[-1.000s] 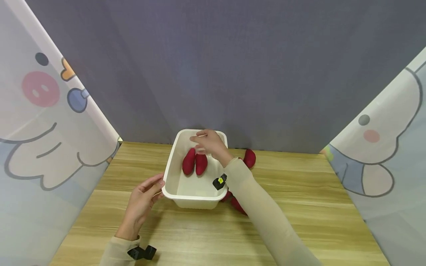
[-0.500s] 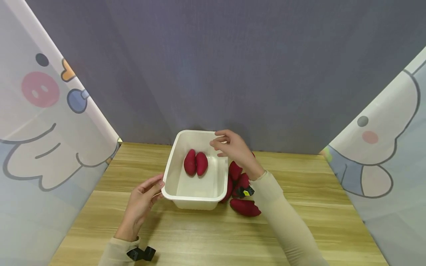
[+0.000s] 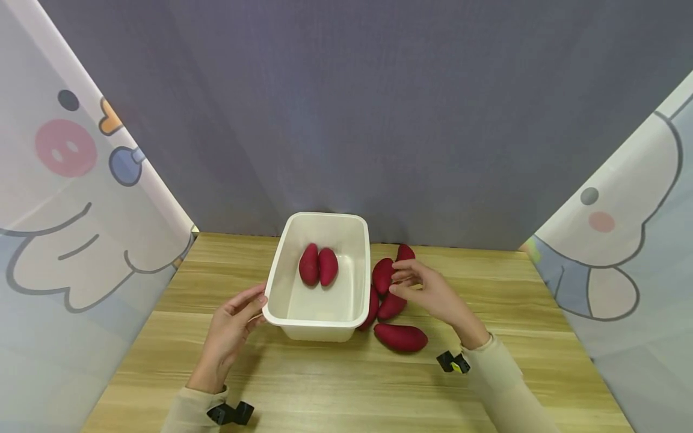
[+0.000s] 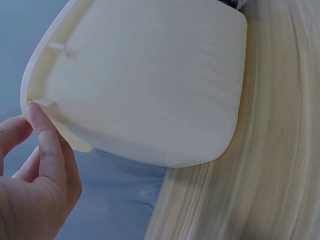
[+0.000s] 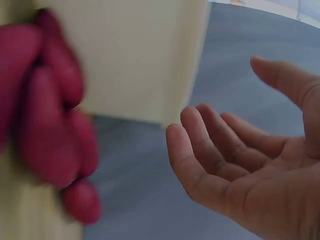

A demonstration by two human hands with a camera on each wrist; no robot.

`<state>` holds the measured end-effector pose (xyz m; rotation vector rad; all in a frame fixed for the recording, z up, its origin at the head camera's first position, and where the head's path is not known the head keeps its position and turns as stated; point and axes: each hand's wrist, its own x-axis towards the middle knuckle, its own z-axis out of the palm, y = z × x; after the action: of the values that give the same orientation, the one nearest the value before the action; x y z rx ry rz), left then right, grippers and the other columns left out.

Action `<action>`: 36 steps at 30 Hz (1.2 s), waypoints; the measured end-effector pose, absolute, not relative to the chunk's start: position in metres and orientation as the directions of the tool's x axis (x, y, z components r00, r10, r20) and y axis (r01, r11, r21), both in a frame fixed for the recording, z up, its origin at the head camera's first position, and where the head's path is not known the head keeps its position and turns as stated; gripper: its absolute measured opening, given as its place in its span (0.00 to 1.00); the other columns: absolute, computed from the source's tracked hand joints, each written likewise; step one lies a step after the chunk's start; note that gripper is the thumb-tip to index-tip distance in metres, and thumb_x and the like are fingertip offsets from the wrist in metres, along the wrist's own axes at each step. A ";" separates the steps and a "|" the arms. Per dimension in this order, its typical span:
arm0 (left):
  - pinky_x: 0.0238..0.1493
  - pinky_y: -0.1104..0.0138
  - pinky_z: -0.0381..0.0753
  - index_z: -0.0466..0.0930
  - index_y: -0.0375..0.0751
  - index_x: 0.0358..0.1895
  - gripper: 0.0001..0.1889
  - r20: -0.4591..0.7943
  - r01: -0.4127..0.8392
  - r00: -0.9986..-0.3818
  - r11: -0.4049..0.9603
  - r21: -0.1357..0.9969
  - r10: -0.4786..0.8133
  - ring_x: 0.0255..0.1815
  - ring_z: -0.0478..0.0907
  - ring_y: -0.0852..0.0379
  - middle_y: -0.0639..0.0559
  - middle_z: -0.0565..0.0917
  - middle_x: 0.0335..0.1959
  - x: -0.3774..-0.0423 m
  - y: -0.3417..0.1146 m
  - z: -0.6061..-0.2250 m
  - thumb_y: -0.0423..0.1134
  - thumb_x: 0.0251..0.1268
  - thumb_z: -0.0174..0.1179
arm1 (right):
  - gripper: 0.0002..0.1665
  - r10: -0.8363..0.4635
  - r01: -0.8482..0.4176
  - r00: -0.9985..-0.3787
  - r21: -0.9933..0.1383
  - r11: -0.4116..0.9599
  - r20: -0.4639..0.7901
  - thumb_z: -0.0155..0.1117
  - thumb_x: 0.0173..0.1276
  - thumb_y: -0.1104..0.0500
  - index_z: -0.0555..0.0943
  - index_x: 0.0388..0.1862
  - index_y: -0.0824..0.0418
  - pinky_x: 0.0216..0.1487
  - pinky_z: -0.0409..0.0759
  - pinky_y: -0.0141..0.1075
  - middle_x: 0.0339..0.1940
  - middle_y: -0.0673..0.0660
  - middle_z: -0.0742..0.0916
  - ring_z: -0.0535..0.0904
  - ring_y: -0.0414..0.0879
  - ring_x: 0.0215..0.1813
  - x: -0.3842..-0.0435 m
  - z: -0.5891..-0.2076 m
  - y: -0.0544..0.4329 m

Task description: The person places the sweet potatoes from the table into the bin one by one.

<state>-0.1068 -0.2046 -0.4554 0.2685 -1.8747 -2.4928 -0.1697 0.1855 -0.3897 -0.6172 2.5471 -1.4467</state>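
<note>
- Pinching with the left hand [image 3: 228, 329], between thumb and fingers, the rim of a cream-white, rectangular, round-cornered plastic tub [image 3: 325, 305], between its 8 and 9 o'clock.
- Touching the tub just below its lip with a left fingertip [image 4: 37, 115], as seen from the left wrist.
- Lying side by side near the tub's middle, long axes running roughly from 12 to 6: a smooth, dark-red, elongated sweet-potato-shaped piece [image 3: 309, 264] and its slimmer neighbour [image 3: 328, 267].
- Lying outside the tub, in the same red and shape: a far piece [image 3: 405, 251] between 2 and 3 o'clock, partly behind the right hand [image 3: 433, 296]; an upright-looking piece [image 3: 382, 276] at 3; a slanted piece [image 3: 391, 308] between 3 and 4; a half-hidden piece [image 3: 372, 310] at 4, just beside the tub; a near piece [image 3: 400, 338] also around 4, set crosswise.
- Pointing the right hand toward 10 o'clock beside these, with loosely bent fingers spread well away from the thumb; standing apart from the blurred cluster in the right wrist view.
- Resting all seven, tub included, on or above a pale, grained wooden table [image 3: 303, 385], before a grey-blue cloth curtain [image 3: 325, 108] at 12.
</note>
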 end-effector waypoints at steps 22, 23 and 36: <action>0.44 0.69 0.86 0.76 0.30 0.64 0.23 -0.133 -0.097 -0.985 -0.281 0.955 -0.111 0.47 0.83 0.53 0.50 0.84 0.50 -0.107 -0.205 -0.456 0.35 0.69 0.65 | 0.35 -0.483 -0.186 -0.872 -0.855 0.484 -0.084 0.73 0.67 0.55 0.72 0.65 0.74 0.52 0.81 0.45 0.58 0.65 0.82 0.79 0.56 0.54 -0.131 -0.492 0.255; 0.44 0.69 0.86 0.76 0.31 0.64 0.23 -0.134 -0.098 -0.985 -0.282 0.954 -0.111 0.47 0.83 0.53 0.50 0.84 0.50 -0.106 -0.205 -0.455 0.35 0.69 0.65 | 0.35 -0.480 -0.187 -0.873 -0.853 0.487 -0.082 0.73 0.66 0.55 0.73 0.65 0.74 0.52 0.81 0.43 0.58 0.64 0.82 0.79 0.55 0.54 -0.131 -0.494 0.255; 0.44 0.70 0.85 0.77 0.31 0.64 0.23 -0.141 -0.105 -0.984 -0.289 0.952 -0.107 0.46 0.83 0.54 0.50 0.83 0.51 -0.105 -0.204 -0.454 0.35 0.69 0.65 | 0.28 -0.486 -0.198 -0.873 -0.872 0.448 -0.051 0.74 0.65 0.56 0.77 0.59 0.67 0.55 0.78 0.36 0.56 0.61 0.81 0.79 0.52 0.54 -0.129 -0.504 0.249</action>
<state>-0.1055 -0.2044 -0.4544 0.2789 -1.8726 -2.5047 -0.1293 0.2493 -0.5038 -0.5871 2.4094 -1.3915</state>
